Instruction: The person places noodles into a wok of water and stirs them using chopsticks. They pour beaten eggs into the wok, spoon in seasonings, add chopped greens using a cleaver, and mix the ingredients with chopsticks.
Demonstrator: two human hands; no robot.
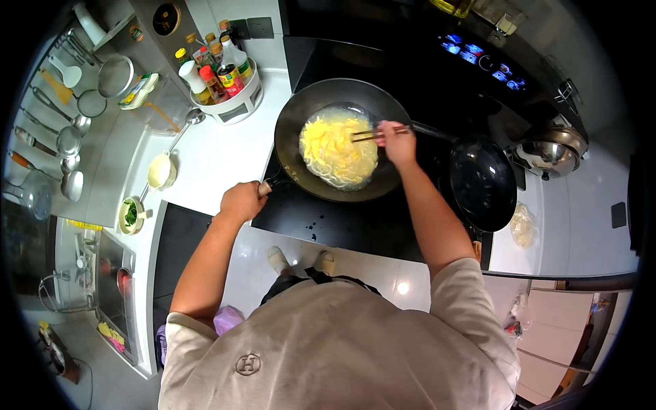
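Observation:
A large dark wok (290, 116) sits on the black stove, with yellow egg and pale noodles (338, 147) in cloudy liquid at its bottom. My left hand (240, 203) is closed around the wok's wooden handle (264, 188), at the lower left of the pan. Over the right side of the wok, my right hand (396, 142) grips a pair of chopsticks (367, 135). Their tips reach into the egg and noodles.
To the right lies a black frying pan (482, 181), near a steel lidded pot (552, 152). A round rack (242, 102) of sauce bottles stands at the back left. Left on the white counter are a cream bowl (162, 171) and a bowl of chopped greens (130, 216).

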